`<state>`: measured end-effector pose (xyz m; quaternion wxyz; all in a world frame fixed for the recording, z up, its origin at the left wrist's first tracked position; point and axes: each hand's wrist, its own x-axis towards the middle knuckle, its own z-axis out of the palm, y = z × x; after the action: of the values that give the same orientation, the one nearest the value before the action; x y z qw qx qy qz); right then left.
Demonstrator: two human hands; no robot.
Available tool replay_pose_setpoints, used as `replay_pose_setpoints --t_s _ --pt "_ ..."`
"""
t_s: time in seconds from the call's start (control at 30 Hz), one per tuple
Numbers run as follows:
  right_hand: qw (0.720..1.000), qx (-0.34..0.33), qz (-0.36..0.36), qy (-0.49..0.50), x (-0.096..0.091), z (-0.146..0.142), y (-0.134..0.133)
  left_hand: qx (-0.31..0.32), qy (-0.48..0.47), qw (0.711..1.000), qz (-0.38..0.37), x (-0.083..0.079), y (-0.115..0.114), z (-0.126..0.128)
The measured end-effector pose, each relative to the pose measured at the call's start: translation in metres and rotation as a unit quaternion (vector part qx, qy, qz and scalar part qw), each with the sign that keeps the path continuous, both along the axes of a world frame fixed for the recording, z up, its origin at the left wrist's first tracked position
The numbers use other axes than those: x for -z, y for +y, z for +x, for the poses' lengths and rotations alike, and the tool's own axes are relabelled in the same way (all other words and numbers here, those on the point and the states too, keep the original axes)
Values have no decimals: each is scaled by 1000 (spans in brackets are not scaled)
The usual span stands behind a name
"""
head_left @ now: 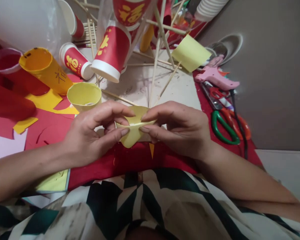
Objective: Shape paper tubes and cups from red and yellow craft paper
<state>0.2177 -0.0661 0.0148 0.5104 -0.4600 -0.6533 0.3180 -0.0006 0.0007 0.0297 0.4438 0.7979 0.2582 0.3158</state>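
My left hand (pixel 95 133) and my right hand (pixel 177 128) meet at the middle of the view, both pinching a small piece of pale yellow paper (pixel 133 133) curled into a cup shape. Thumbs and forefingers of each hand press on its rim from opposite sides. Just beyond my left hand stands a finished pale yellow paper ring (pixel 84 96). Red paper (pixel 130 160) lies under my hands.
A frame of wooden sticks (pixel 162 36) carries red paper cups (pixel 112 53) at the back. An orange-yellow paper tube (pixel 46 70) and red tubes lie at left. A pink glue gun (pixel 216 76), scissors (pixel 222 116) and a yellow sheet (pixel 190 52) lie at right.
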Motion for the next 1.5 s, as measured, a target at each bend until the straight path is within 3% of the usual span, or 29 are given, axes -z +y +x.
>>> replay_pose_setpoints --t_s 0.13,0.33,0.7,0.87,1.07,1.5 --pt "1000 -13 14 -8 -3 5 0 17 -4 1000 -24 -6 0 5" --pt "998 -45 -16 48 -2 6 3 27 -25 999 31 -7 0 8" --pt "986 -77 -66 135 -3 4 -1 -18 -19 1000 -10 -11 -8 14" --pt "983 -84 -75 148 -2 3 -3 -55 4 998 34 -9 -18 12" --pt "985 -76 -52 145 -5 2 -5 -54 16 995 86 -11 -20 12" --pt "997 -61 30 37 2 8 -1 -60 68 990 111 -9 -16 6"
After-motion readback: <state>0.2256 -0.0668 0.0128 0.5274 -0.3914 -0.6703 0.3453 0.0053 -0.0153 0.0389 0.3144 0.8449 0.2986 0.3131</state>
